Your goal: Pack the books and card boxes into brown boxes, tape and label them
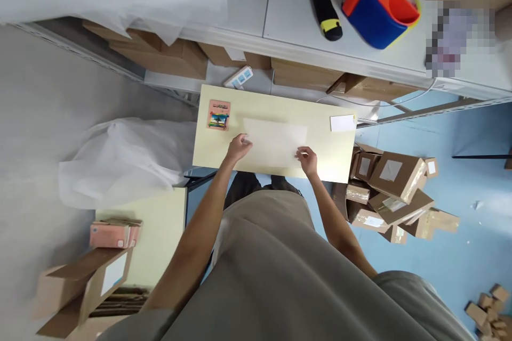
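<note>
A thin, whitish rectangular sheet point(276, 141) lies over the middle of a pale yellow table point(256, 100). At its left edge, my left hand point(239, 147) is closed, thumb and fingers pinching the sheet. My right hand point(307, 161) is at the sheet's right edge with curled fingers, which also appear closed on it. To the left of the sheet is a small pink packet point(218, 115) with a colourful tree picture on its front. A white label pad point(343, 123) rests near the table's right end.
Above the table, a grey shelf point(240, 16) bears a black-and-yellow utility knife point(325, 2) and an orange-and-blue tape dispenser point(380, 10). Taped cardboard boxes point(394, 176) pile up at right. White plastic sheeting point(128, 154), pink packets point(108, 235) and an open carton point(90, 282) are at left.
</note>
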{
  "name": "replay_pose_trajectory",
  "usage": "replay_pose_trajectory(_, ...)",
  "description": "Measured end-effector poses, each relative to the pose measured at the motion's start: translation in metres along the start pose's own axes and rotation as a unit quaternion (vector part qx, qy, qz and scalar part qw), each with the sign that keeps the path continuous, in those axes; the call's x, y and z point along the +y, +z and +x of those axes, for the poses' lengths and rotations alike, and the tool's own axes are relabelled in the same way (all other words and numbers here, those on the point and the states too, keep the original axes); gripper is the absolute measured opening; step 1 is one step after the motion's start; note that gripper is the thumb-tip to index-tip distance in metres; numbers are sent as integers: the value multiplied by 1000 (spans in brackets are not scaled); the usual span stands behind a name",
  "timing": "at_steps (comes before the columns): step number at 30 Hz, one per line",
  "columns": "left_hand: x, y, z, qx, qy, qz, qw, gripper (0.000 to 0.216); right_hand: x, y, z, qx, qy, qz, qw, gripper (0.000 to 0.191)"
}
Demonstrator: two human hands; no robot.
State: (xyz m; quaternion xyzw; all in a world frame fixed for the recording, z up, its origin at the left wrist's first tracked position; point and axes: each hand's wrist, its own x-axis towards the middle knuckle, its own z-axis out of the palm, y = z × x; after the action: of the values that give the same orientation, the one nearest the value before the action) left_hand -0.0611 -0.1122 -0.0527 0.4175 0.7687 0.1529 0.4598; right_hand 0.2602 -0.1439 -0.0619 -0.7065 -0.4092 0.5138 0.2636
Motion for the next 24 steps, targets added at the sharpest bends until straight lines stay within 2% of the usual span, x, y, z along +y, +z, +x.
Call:
replay_pose_trajectory(2, 1, 13, 0, -8, -23, 29, 999, 60, 12, -4, 5, 8, 17, -10, 1000, 33)
replay_pose_trajectory(4, 1, 23, 2, -12, -36, 58, 998, 65, 21, -6, 9, 13, 23, -15, 1000, 26)
replay_pose_trajectory(11, 4, 43, 23, 6, -6, 114, 993, 60, 39, 4, 14, 28, 26, -45, 998, 24)
replay_pose_trajectory(15, 3, 47, 34, 16, -13, 120, 993, 57, 41, 13, 10, 89, -32, -104, 990, 30)
replay_pose_trajectory(17, 0, 46, 36, 17, -17, 119, 993, 56, 39, 20, 7, 98, -73, -145, 982, 32)
replay_pose_trajectory(20, -8, 41, 38, 11, -13, 112, 994, 57, 34, 40, 5, 51, -116, -195, 973, 34)
replay_pose_trajectory(24, -21, 26, 43, -9, 16, 77, 997, 53, 27, 78, 2, -23, -148, -243, 959, 37)
